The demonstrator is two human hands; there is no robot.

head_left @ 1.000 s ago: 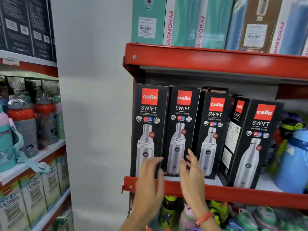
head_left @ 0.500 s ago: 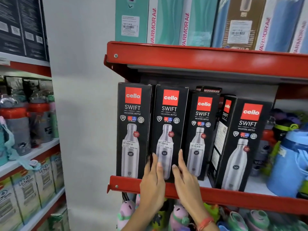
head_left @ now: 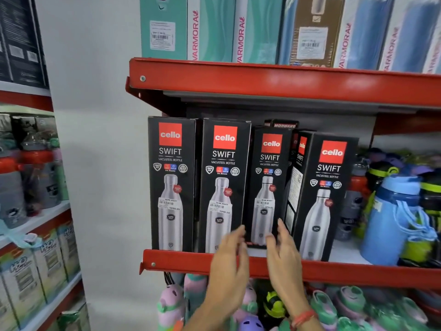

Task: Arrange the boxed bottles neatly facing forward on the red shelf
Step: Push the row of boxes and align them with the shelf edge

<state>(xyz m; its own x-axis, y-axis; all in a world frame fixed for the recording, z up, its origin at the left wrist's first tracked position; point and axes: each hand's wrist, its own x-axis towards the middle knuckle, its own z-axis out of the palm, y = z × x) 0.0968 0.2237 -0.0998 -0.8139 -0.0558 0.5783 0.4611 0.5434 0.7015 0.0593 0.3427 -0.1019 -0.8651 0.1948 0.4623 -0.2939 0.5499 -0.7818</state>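
Observation:
Several black Cello Swift bottle boxes stand on the red shelf (head_left: 181, 265). The first box (head_left: 170, 185) and second box (head_left: 223, 187) face forward at the shelf's front edge. The third box (head_left: 268, 185) sits further back. The fourth box (head_left: 324, 197) is turned at an angle, its side panel showing. My left hand (head_left: 230, 255) and my right hand (head_left: 284, 249) are raised with fingers spread on either side of the third box's lower end; both are blurred, and whether they touch it is unclear.
A blue jug (head_left: 396, 218) and loose bottles fill the shelf's right part. Teal and blue Varmora boxes (head_left: 214, 27) stand on the upper red shelf (head_left: 262, 80). Small colourful bottles (head_left: 171, 304) sit below. A second rack with flasks (head_left: 35, 177) is at the left.
Both hands have shifted right, from the second box's foot to either side of the third box, and have spread apart. The view has moved too.

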